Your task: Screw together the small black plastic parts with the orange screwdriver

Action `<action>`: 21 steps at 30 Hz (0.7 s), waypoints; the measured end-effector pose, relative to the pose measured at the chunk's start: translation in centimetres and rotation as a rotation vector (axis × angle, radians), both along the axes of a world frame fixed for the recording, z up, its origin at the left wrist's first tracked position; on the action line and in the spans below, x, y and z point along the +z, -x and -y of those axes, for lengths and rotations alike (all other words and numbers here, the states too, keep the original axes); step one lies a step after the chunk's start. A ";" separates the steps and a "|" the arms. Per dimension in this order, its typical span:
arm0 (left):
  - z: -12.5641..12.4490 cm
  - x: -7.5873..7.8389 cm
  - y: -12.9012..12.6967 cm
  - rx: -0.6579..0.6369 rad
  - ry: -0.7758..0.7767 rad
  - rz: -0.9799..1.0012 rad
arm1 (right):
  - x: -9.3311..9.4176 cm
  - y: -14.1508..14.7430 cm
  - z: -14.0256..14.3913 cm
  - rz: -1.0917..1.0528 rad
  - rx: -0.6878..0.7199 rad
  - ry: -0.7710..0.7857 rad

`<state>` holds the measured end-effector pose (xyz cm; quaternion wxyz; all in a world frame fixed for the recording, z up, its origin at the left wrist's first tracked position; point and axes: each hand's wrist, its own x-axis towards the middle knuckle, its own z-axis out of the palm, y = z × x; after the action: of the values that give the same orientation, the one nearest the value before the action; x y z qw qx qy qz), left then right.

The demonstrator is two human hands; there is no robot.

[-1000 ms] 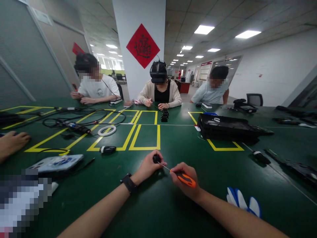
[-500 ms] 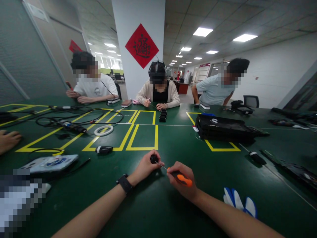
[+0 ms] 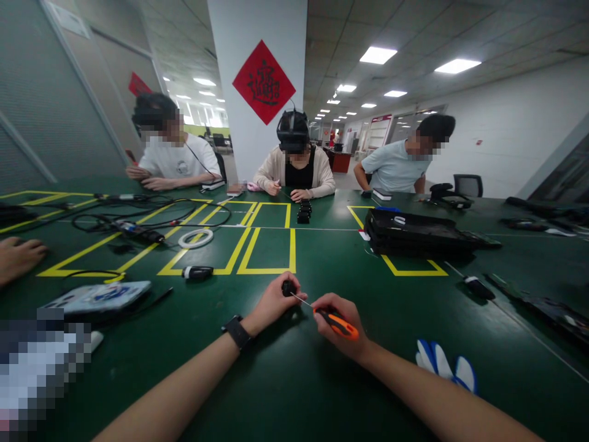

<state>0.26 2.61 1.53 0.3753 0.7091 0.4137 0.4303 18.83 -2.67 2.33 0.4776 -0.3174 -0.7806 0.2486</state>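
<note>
My left hand (image 3: 271, 304), with a black watch on its wrist, pinches a small black part (image 3: 288, 287) just above the green table (image 3: 294, 374). My right hand (image 3: 338, 328) grips an orange and black screwdriver (image 3: 339, 323). Its thin metal shaft points up and left, and the tip meets the black part. Both hands are close together at the table's near middle.
A blue and white glove (image 3: 444, 371) lies right of my right arm. A black case (image 3: 416, 233) sits on yellow floor-tape boxes (image 3: 269, 248), with cables (image 3: 138, 224), a white ring (image 3: 196, 238) and a small black device (image 3: 197, 272) to the left. Three people sit across the table; another person's hand (image 3: 18, 258) rests at the left edge.
My hands stay joined on the part and screwdriver, shifting only slightly with the view. The person at the far right has straightened up and leaned a little.
</note>
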 end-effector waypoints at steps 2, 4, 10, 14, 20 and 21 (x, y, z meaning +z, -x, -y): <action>0.1 0.0 -0.1 -0.005 0.000 0.010 | 0.1 0.0 0.0 0.006 0.024 -0.050; 0.1 0.1 -0.1 -0.004 0.003 0.020 | 0.2 -0.1 0.0 0.003 0.026 -0.083; 0.3 0.1 -0.1 -0.045 0.051 0.073 | 0.2 0.1 0.2 -0.037 -0.046 0.002; 0.3 0.0 0.0 -0.045 0.058 0.082 | 0.1 0.1 0.2 -0.059 -0.015 -0.003; 0.2 0.1 0.0 -0.018 0.007 0.025 | 0.1 -0.1 0.0 0.010 0.028 -0.106; 0.2 0.0 0.0 -0.017 -0.001 0.019 | 0.1 -0.1 0.0 0.008 0.022 -0.102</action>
<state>0.26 2.43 1.56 0.3824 0.7086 0.4040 0.4341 18.91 -2.63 2.40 0.4872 -0.2850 -0.7976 0.2128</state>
